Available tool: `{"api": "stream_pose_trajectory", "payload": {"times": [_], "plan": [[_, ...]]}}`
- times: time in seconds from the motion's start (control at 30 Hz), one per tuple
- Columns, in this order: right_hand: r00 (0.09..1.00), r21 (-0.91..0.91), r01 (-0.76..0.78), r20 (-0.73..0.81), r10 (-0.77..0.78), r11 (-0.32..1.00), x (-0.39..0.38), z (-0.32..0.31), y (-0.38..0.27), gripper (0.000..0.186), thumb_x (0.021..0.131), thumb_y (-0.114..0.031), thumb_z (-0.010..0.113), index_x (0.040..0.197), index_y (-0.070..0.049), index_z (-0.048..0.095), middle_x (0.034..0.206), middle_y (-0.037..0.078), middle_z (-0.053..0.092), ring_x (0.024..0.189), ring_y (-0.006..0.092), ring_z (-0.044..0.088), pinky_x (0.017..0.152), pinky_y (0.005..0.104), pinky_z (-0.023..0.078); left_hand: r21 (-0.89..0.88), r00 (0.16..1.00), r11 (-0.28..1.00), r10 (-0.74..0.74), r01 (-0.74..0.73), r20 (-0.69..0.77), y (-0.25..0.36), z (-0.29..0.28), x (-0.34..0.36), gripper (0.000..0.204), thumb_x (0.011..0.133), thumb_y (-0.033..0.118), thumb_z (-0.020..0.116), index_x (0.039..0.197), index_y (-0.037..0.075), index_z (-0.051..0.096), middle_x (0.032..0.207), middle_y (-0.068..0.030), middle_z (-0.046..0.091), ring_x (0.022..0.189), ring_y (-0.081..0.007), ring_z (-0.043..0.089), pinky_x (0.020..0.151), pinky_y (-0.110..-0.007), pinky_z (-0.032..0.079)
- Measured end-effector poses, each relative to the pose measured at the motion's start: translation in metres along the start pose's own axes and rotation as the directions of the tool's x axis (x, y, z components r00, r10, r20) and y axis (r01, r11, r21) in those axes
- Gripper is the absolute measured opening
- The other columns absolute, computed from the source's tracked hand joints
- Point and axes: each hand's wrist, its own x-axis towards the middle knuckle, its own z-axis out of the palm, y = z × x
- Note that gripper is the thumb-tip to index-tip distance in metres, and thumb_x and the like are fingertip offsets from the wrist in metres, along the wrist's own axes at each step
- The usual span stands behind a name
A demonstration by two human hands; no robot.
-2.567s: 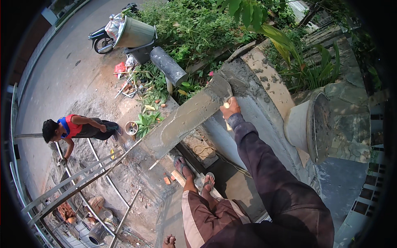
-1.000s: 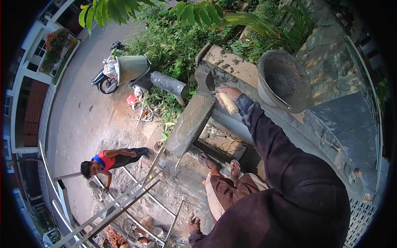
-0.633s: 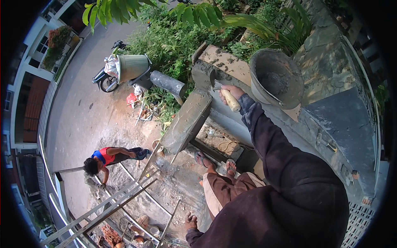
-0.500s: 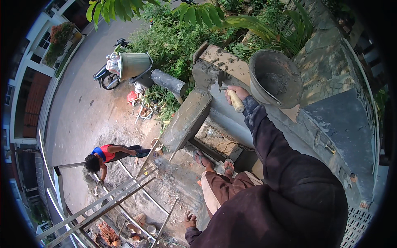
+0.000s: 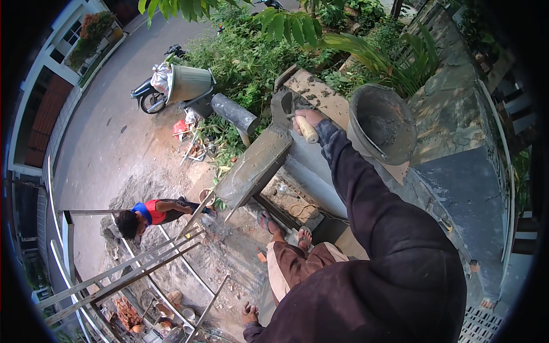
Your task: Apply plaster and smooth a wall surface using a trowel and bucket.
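Note:
My right hand grips a trowel by its pale wooden handle. The trowel's blade lies at the mortar-covered top of a low wall, partly hard to tell from the grey mortar. Beside that hand, a large grey bucket stands tilted toward me with wet mortar inside. Lumps of mortar sit on a board past the blade. Low by my side hangs my left hand, its fingers loosely bent and apart, holding nothing.
A grey-coated slab juts out left of the wall. Below on the ground, a co-worker in red and blue bends over near metal frame bars. A motorbike carries a big bin. Green plants grow behind the wall.
My right hand and the trowel have shifted slightly left along the wall top, relative to the bucket. The co-worker's arm has drawn back from the ground. The whole view has turned a little.

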Motion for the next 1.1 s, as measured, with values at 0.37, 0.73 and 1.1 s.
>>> {"api": "stream_pose_trajectory", "payload": {"times": [0.37,0.73,1.1], "plan": [[0.992,0.439,-0.078,0.126,0.025,0.895,-0.037,-0.032,0.029,0.024,0.08,-0.026,0.046,0.084,-0.002,0.046,0.069,0.004,0.048,0.053,0.0128,0.048,0.046,0.0253,0.045,0.006,1.0,1.0,0.003,-0.003,0.027,0.014,0.013,0.013,0.042,0.073,0.008,0.057,0.112,0.005,0.043,0.083,-0.0094,0.056,0.062,-0.0144,0.055,0.049,-0.023,0.043],[0.932,-0.538,-0.007,-0.31,-0.19,0.843,-0.092,-0.015,0.032,0.021,0.073,-0.02,0.052,0.071,0.001,0.051,0.053,0.012,0.051,0.042,0.0227,0.053,0.037,0.0352,0.044,0.077,0.996,0.995,0.051,-0.057,0.075,0.011,0.025,0.022,0.044,0.074,0.009,0.056,0.114,0.005,0.041,0.086,-0.0102,0.056,0.065,-0.0145,0.056,0.049,-0.022,0.043],[0.847,-0.481,-0.186,-0.521,-0.108,0.857,-0.113,-0.034,0.044,0.026,0.075,-0.02,0.054,0.08,0.004,0.047,0.056,0.014,0.051,0.043,0.024,0.053,0.037,0.0363,0.044,0.031,0.999,0.999,0.042,-0.043,0.033,-0.034,0.028,0.019,0.042,0.074,0.009,0.057,0.114,0.007,0.042,0.086,-0.01,0.056,0.064,-0.0159,0.056,0.048,-0.024,0.043]]}}
